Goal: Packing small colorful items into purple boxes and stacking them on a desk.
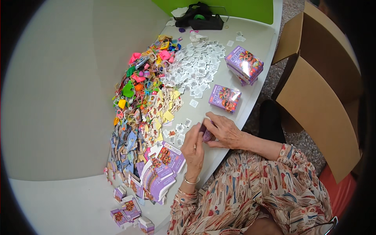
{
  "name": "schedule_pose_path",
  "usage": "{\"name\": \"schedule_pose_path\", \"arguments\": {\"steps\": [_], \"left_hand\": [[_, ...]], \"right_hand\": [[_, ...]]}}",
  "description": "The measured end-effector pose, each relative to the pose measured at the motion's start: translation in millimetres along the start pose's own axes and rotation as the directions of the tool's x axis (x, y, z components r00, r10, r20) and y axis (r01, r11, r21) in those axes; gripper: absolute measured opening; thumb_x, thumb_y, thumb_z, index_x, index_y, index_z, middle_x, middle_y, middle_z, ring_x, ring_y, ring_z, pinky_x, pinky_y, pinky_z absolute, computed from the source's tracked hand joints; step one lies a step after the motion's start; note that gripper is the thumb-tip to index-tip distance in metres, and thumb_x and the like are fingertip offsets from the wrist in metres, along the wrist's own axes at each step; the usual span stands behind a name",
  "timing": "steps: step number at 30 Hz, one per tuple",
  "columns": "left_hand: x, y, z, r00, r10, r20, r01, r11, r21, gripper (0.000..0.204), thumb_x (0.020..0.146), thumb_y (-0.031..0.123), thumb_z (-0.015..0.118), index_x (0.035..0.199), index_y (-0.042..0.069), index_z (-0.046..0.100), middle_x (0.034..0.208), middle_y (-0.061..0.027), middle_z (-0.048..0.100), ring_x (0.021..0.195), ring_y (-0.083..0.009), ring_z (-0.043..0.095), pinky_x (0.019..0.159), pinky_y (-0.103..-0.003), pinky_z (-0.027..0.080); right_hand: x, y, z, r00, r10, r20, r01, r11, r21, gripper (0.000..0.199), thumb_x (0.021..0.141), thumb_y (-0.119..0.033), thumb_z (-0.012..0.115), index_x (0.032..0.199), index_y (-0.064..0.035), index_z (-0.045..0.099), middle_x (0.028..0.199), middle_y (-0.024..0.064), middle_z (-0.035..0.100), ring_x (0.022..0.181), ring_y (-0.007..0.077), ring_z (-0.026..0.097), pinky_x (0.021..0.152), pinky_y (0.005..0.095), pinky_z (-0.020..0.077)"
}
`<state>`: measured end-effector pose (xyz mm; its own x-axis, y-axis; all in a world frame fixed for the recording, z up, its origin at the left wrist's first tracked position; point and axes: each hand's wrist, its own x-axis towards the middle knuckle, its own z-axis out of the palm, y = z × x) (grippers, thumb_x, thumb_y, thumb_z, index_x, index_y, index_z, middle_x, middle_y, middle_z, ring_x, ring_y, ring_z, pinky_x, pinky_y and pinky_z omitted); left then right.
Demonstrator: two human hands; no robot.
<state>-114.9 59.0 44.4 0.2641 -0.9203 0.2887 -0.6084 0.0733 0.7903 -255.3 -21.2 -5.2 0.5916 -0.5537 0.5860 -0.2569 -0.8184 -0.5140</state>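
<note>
Between my two hands is a small purple carton [207, 136], mostly covered by fingers. My right hand [227, 132] curls round its right side, thumb and fingers closed on it. My left hand [192, 150], with a bangle on its wrist, presses its fingers to the carton's left side. Just beyond them lies a printed purple box [225, 98], and farther off a stack of similar boxes [245, 63]. Left of my left hand, flat unfolded purple cartons [158, 178] are fanned out. Small white printed packets [187, 123] lie close to my left fingertips.
A heap of colourful trinkets [137, 88] lies along the grey partition [58, 90]. Beside it are many white packets [199, 64] and small picture cards [156, 113]. Several small cartons [131, 207] lie near left. A black tape dispenser [209, 21] stands at the back; a cardboard box [313, 105] stands right.
</note>
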Motion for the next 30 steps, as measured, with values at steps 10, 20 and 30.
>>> {"name": "schedule_pose_path", "arguments": {"steps": [10, 20, 30], "left_hand": [[-3, 18, 4, 0.983, -0.183, -0.031, 0.177, 0.975, -0.136, 0.027, 0.088, 0.006, 0.065, 0.115, 0.001, 0.065, 0.109, -0.0154, 0.068, 0.092, -0.019, 0.065, 0.079, -0.031, 0.05], [-2, 20, -5, 0.98, -0.191, -0.049, 0.188, 0.98, -0.065, 0.024, 0.089, 0.006, 0.065, 0.112, 0.0, 0.067, 0.095, -0.0102, 0.071, 0.08, -0.0086, 0.062, 0.07, -0.025, 0.049], [-15, 25, 1, 0.987, 0.159, 0.033, -0.162, 0.946, 0.281, 0.036, 0.086, -0.007, 0.055, 0.121, -0.004, 0.06, 0.111, -0.0225, 0.066, 0.096, -0.0317, 0.068, 0.081, -0.035, 0.053]], "right_hand": [[2, 2, 0, 0.973, 0.195, 0.124, -0.223, 0.935, 0.276, 0.083, 0.066, -0.023, 0.077, 0.129, 0.006, 0.033, 0.106, 0.0239, 0.055, 0.095, 0.0392, 0.057, 0.083, 0.044, 0.0473], [-2, -3, -6, 0.995, 0.092, 0.035, -0.098, 0.966, 0.239, 0.081, 0.062, -0.023, 0.076, 0.126, 0.0065, 0.035, 0.103, 0.0237, 0.053, 0.094, 0.0395, 0.056, 0.08, 0.0431, 0.0487], [-9, -12, -10, 0.985, 0.138, 0.107, -0.155, 0.974, 0.168, 0.084, 0.065, -0.028, 0.076, 0.127, 0.0089, 0.033, 0.105, 0.0241, 0.051, 0.093, 0.0387, 0.057, 0.078, 0.0418, 0.0504]]}}
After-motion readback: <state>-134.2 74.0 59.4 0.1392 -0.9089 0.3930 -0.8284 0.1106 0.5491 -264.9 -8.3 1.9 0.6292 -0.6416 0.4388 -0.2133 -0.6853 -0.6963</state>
